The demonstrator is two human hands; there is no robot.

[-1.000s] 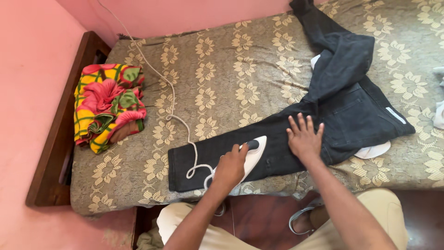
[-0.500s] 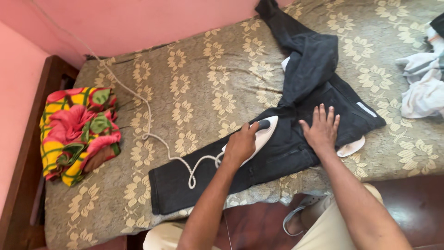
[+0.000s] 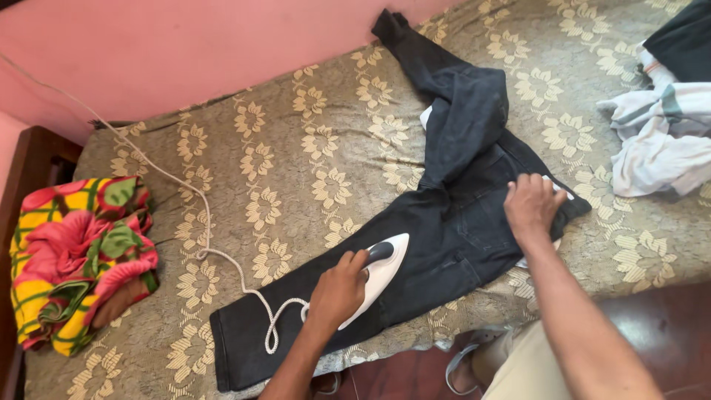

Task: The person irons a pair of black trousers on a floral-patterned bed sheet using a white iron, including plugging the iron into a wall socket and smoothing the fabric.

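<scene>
We see a white iron (image 3: 381, 278) with a dark handle resting flat on the lower leg of black jeans (image 3: 444, 215) spread across the bed.

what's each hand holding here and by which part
The left hand holds the white iron by its dark handle, soleplate on the black jeans. The right hand grips the jeans' waistband edge.

Our right hand (image 3: 532, 205) has shifted from the seat of the black jeans (image 3: 415, 244) toward 3 o'clock, now curled at the waistband edge. Our left hand (image 3: 339, 291) has drawn the white iron (image 3: 381, 272) back toward 7 o'clock along the leg.
</scene>
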